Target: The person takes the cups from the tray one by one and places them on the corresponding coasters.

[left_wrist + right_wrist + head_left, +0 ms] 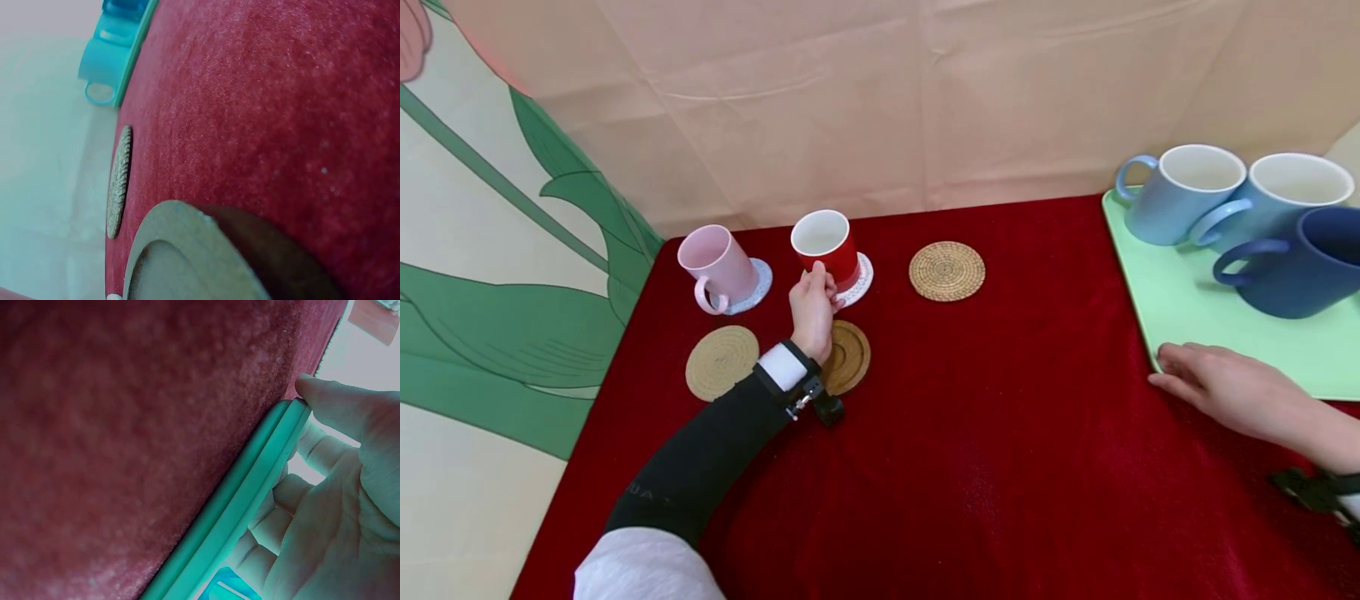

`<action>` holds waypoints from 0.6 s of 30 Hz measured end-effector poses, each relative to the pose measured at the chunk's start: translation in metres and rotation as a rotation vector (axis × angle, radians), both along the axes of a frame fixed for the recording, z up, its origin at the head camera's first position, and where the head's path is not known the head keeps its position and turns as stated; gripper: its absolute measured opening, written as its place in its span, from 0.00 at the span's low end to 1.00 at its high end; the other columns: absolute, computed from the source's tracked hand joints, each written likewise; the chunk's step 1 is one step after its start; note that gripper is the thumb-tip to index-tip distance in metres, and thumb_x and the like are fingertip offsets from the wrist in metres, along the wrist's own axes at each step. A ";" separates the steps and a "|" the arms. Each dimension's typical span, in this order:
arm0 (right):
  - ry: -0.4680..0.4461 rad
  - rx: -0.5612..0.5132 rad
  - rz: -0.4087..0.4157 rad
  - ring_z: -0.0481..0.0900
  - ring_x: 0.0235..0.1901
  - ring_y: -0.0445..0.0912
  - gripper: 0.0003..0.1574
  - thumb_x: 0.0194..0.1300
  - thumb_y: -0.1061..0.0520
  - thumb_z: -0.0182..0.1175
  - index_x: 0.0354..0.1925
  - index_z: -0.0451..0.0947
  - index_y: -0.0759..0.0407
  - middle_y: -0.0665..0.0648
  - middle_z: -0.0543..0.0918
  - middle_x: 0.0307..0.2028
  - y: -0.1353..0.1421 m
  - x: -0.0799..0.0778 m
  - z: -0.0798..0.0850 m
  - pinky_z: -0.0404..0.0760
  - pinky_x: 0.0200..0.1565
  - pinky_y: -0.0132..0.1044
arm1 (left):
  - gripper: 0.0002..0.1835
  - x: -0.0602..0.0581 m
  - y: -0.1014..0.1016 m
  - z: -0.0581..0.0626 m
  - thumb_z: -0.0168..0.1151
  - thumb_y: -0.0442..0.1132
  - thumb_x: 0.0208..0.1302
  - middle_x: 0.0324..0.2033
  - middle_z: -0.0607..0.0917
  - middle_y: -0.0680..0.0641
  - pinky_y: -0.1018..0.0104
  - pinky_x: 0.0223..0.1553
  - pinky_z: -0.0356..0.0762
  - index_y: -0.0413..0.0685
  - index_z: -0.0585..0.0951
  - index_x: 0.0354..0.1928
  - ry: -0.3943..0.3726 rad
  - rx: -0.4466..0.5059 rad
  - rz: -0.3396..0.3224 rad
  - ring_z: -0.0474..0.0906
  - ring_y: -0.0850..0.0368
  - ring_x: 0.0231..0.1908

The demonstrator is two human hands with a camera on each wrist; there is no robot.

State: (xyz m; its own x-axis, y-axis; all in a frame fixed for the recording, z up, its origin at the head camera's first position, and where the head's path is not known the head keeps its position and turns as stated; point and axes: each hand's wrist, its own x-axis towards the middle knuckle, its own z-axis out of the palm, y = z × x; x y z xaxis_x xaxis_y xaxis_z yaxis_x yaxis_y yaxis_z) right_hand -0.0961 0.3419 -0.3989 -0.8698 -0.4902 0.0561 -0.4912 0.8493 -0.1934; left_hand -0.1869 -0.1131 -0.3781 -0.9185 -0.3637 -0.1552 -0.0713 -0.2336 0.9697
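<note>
My left hand [812,312] pinches the near side of a red mug [842,268] with a white inside; its handle is hidden by the fingers. The mug stands on a white patterned coaster [862,287]. Just under my left wrist lies a round wooden coaster [852,358], which shows large in the left wrist view [187,250]. My right hand [1232,392] rests at the near left corner of a light green tray [1217,325]. In the right wrist view, its thumb lies past the tray's corner, and the loosely bent fingers are partly hidden behind the rim [237,500].
A pink mug [733,271] stands on a bluish coaster [763,279] at the far left. Nearer lies a beige woven coaster [721,362]; a wicker coaster [947,271] lies at back centre. The tray bears two light blue mugs [1180,200] and a dark blue mug [1300,271].
</note>
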 end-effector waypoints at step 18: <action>0.017 0.001 0.011 0.56 0.23 0.32 0.26 0.58 0.65 0.72 0.25 0.63 0.47 0.43 0.57 0.21 0.001 0.000 0.000 0.59 0.28 0.32 | 0.21 0.016 -0.023 0.019 0.45 0.47 0.81 0.49 0.74 0.41 0.63 0.42 0.67 0.32 0.70 0.57 -0.119 -0.321 -0.286 0.69 0.52 0.46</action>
State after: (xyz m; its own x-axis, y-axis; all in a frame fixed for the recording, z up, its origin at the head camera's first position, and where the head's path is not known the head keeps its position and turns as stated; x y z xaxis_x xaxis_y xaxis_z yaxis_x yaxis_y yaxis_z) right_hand -0.0957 0.3425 -0.3989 -0.8633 -0.4998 0.0706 -0.5037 0.8441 -0.1838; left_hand -0.1710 -0.1365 -0.3594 -0.9717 -0.1449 -0.1866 -0.2049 0.1233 0.9710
